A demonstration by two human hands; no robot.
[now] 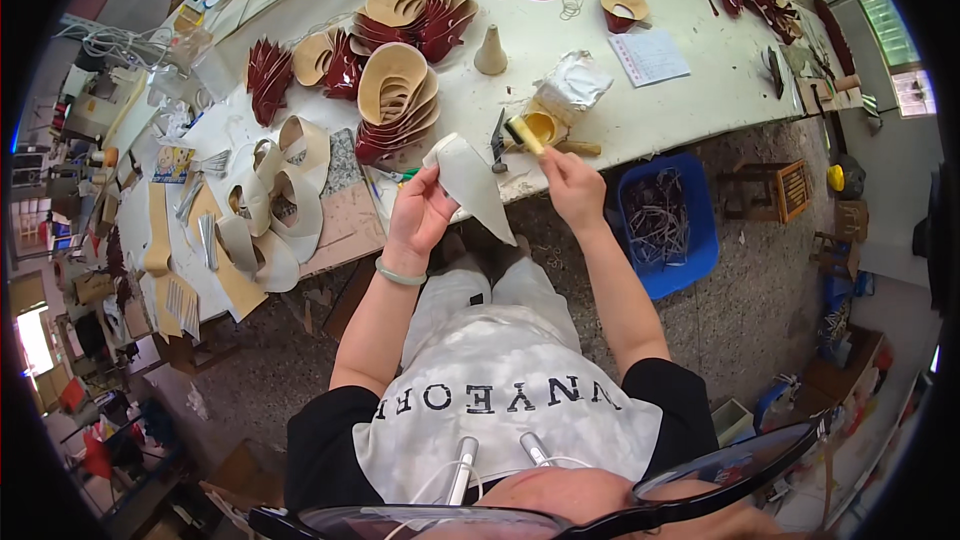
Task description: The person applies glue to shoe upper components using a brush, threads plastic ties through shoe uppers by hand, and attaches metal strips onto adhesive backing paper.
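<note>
My left hand (pixel 418 212) is closed on a pale whitish shoe upper piece (pixel 470 183), which curves down to a point over the table's front edge. In my right hand (pixel 575 190) is a short brush (pixel 525 136) with a yellowish body and a dark end, gripped between thumb and fingers. The brush is over or at the rim of a yellow-lined pot (pixel 543 126); whether it touches cannot be told. Crumpled whitish wrapping (pixel 575 86) lies against the pot. A small hammer (pixel 498 145) lies just left of the brush.
Stacked dark red and tan shoe uppers (pixel 398 100) stand beyond my left hand. Pale loose uppers (pixel 290 195) lie at the left. A cone (pixel 491 50) and a paper sheet (pixel 650 57) are farther back. A blue bin (pixel 690 275) of scraps stands below right, near a wooden stool (pixel 780 190).
</note>
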